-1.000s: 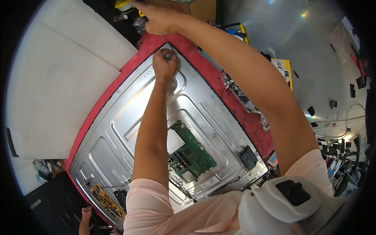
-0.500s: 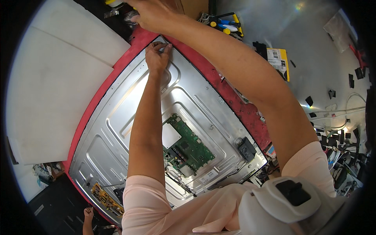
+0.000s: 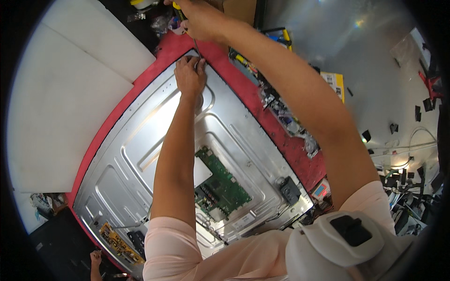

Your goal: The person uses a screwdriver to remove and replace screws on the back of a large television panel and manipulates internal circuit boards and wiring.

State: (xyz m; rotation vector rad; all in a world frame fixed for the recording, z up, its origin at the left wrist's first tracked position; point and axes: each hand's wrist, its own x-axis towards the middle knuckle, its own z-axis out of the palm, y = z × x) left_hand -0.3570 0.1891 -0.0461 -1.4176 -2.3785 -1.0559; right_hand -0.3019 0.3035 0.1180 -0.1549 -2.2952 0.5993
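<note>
A large silver metal back panel of a flat television [image 3: 229, 110] lies below me, with a green circuit board [image 3: 222, 187] on it. At its far corner my left hand [image 3: 190, 77] rests with bent fingers drawn together; whatever they pinch is hidden. Just beyond, my right hand [image 3: 201, 21] is closed round a screwdriver [image 3: 178, 12] with a yellow and black handle. Its thin shaft points down to the corner, beside my left thumb. The tip cannot be made out.
Red padding [image 3: 309, 161] surrounds the panel. Several small parts in clear plastic [image 3: 290, 124] lie on its right side. White boards [image 3: 79, 103] stand at left. Another hand [image 3: 95, 256], perhaps a reflection, shows beside a black screen [image 3: 63, 248]. Black scraps litter the grey surface [image 3: 323, 42].
My right hand has come slightly right and nearer, and the screwdriver's shaft now shows over the corner. My left hand stays at the corner. The view has shifted a little.
</note>
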